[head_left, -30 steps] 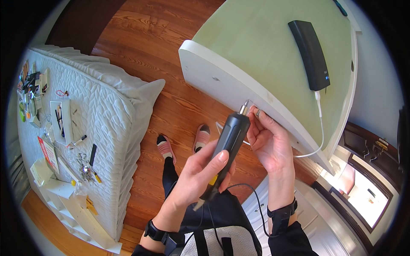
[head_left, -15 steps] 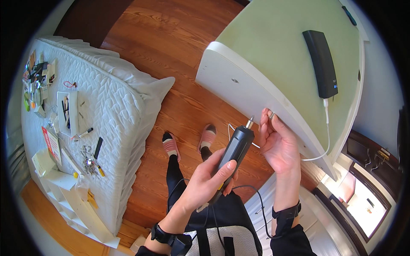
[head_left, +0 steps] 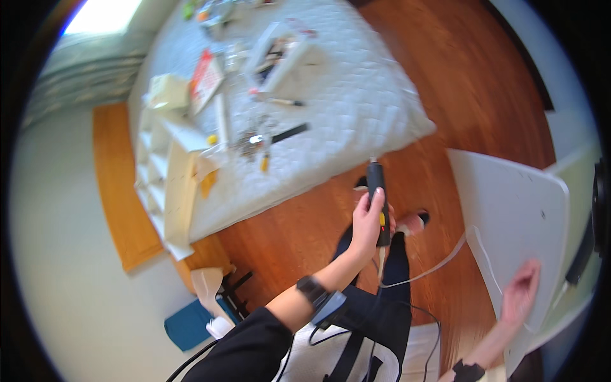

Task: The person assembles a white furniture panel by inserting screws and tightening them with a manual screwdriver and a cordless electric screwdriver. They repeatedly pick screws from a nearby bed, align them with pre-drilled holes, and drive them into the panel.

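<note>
My left hand point(head_left: 369, 223) is wrapped around a black cordless screwdriver point(head_left: 377, 191), its metal bit pointing up and away from me toward the bed's edge. A white cable point(head_left: 439, 264) runs from the tool's lower end to the right. Low at the right, my right hand point(head_left: 520, 296) is up against the white panel point(head_left: 509, 216) of a board with a pale green top. Blur smears its fingers, so whether anything small is between them does not show. A black power bank point(head_left: 579, 261) lies on the green surface, partly cut off by the rim.
A bed with a white quilted cover point(head_left: 344, 127) fills the upper middle. On it are a white tray of tools point(head_left: 277, 57), a heap of small metal parts point(head_left: 251, 143), a black strip point(head_left: 291, 132) and a white rack point(head_left: 178, 184). A blue box point(head_left: 188, 326) is at lower left.
My view has swung left toward the bed. The screwdriver has moved away from the panel, still in my left hand. My right hand stays by the panel, now farther right in view.
</note>
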`<state>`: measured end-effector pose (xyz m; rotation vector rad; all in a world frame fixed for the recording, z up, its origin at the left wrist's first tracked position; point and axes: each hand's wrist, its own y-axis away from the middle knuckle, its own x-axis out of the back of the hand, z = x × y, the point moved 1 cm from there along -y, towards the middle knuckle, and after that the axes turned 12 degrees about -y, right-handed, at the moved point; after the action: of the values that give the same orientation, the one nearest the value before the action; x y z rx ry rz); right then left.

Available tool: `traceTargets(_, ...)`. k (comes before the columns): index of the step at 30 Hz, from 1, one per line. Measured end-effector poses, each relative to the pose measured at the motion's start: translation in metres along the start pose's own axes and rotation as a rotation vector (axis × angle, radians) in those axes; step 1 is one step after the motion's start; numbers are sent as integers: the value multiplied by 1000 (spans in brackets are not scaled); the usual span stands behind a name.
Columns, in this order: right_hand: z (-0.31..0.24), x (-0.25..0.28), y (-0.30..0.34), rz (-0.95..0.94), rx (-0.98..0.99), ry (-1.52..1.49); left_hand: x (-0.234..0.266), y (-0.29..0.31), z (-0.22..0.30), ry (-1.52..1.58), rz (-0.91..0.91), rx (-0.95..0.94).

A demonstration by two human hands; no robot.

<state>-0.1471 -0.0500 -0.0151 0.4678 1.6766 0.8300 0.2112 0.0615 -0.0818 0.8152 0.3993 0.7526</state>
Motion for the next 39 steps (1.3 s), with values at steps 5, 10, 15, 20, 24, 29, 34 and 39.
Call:
traceTargets(5,-21,-2,15,-45,39,90,149,-90,4,-83,586,-89)
traceTargets(10,-67,20,-4,61,147,166,242,-141,-4,-714,702,-195)
traceTargets(15,-109,21,-11,-163,-499,-92,269,-168,0,-1019,690,-510)
traceTargets(20,-81,-23,12,354,-306,-700,274,-177,13,-1179,658,-501)
traceTargets(24,-25,-56,32,658,-532,-1422,313,-187,19,-890,730,-512)
traceTargets(29,-41,-55,26,760,-618,-1453,429,-214,28,-643,1094,-328)
traceTargets(34,-22,-61,15,648,-195,-218,494,-245,26,-883,923,-435)
traceTargets(39,221,-22,-35,383,-20,1392,496,-250,27,-686,789,-354)
